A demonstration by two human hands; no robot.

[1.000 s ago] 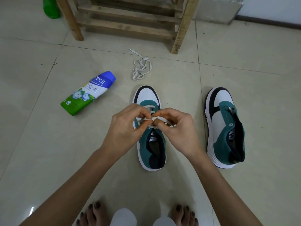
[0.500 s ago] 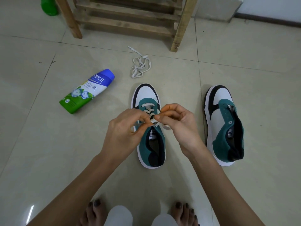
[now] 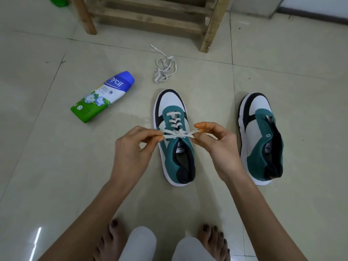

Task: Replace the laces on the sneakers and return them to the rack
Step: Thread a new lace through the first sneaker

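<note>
While our left hand [image 3: 131, 147] and right hand [image 3: 218, 146] each pinch one side of the white lace [image 3: 177, 134] between thumb and fingertips, stretching it taut across the top of the laced sneaker [image 3: 172, 155] on the floor [image 3: 56, 166] before our feet, we judge the risk to lie in an uneven pull. If we tug harder on one side, a loop may slip through the knot, or the light shoe may lift and skid. The second sneaker [image 3: 260, 142] stands well apart to the right, its eyelets apparently bare, and a loose lace [image 3: 165, 69] lies heaped between the shoes and the wooden rack [image 3: 150, 17]. We cannot tell whether we hold loops or plain ends, since our fingers cover them. The knot is too small to read, and the rack's upper part is cut off.
</note>
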